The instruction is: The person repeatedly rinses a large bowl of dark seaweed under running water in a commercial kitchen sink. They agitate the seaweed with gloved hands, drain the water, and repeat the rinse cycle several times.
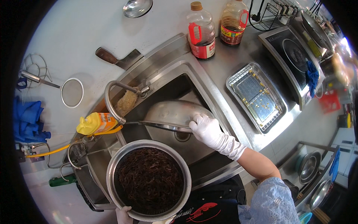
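Observation:
My left hand (124, 215), in a white glove, grips the rim of a round metal colander or basin (110, 179) at the lower middle. Thin dark brown strands (149, 177) fill much of it; what they are I cannot tell. My right hand (205, 128), gloved in white, is closed on the rim of a large metal bowl (174, 112). That bowl is tipped on its side over the steel sink basin (195, 149), with its outer bottom facing away from me. The sink's drain (183, 136) shows below the bowl's rim.
A curved faucet (107, 98) arches over the sink's left side, beside a yellow bottle (98, 123) and a scouring pad (127, 102). A cleaver (120, 58) hangs behind. Two sauce bottles (202, 36) (233, 25), a rack tray (256, 98) and an induction cooker (293, 53) stand on the right counter.

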The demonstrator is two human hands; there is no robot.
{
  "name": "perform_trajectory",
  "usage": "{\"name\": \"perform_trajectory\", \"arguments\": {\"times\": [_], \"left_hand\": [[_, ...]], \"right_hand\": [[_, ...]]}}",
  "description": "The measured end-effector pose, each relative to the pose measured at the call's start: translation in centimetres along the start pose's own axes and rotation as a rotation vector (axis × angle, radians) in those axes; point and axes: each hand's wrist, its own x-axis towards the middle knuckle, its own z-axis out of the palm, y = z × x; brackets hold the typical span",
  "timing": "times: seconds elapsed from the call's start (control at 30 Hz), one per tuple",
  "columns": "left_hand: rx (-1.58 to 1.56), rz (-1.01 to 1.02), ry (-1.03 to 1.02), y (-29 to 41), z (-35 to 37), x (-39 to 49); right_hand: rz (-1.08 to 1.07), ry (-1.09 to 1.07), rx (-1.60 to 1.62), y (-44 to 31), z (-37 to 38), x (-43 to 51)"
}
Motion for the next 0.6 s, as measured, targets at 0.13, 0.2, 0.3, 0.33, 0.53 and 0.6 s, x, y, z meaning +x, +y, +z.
{"name": "perform_trajectory", "arguments": {"times": [0.13,0.2,0.3,0.33,0.53,0.6], "left_hand": [[-0.009,-0.116,0.082,0.2,-1.1,-0.3],[-0.044,-0.167,0.138,0.4,-1.1,-0.5],[-0.064,-0.180,0.161,0.5,-1.3,-1.0],[-0.051,-0.171,0.151,0.7,-1.1,-1.3],[-0.117,-0.201,0.037,0.0,-1.9,-1.2],[-0.111,-0.197,0.035,-0.3,-2.4,-1.1]], "right_hand": [[0.038,-0.054,0.156,0.3,-0.4,0.2],[0.062,-0.037,0.214,0.4,-0.2,0.2],[0.042,-0.088,0.104,0.7,-0.2,0.2],[0.040,-0.102,0.088,0.7,-0.1,0.1],[0.001,-0.088,0.106,1.1,0.9,-0.1],[-0.008,-0.079,0.121,1.2,0.8,-0.1]]}}
